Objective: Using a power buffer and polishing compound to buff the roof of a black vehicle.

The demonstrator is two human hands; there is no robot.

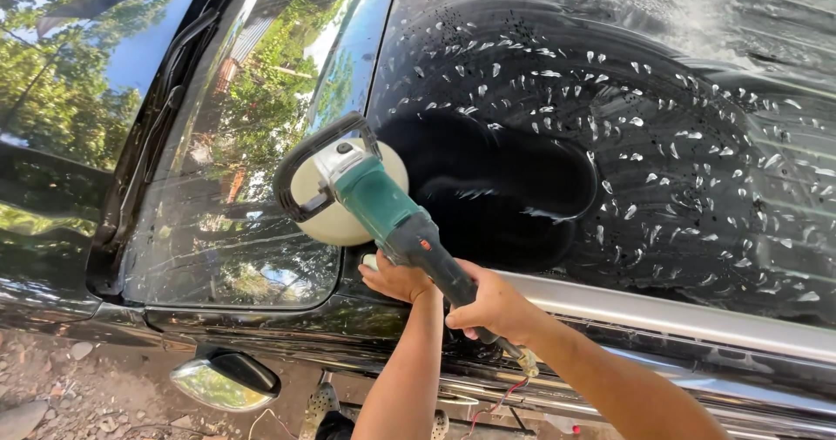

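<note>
Item: one rotary polisher (383,209), teal body with dark rear handle, round cream pad (324,222) pressed flat on the black car roof (627,144) beside the windscreen (235,144). It looks motor-heavy at the head, rigid in the casing and soft only at the pad — likely to tug sideways on wet, slick paint. Best taken at two places: the rear handle and the neck, or the black loop handle (305,157) over the head. Right hand (492,305), one, grip wrapped tight round the rear handle; left hand (396,279), one, fingers curled against the underside of the body, its hold partly hidden. Count: one red cable (496,402) trailing below, one chrome wing mirror (225,381), one chrome roof rail (662,314), many white polish flecks
</note>
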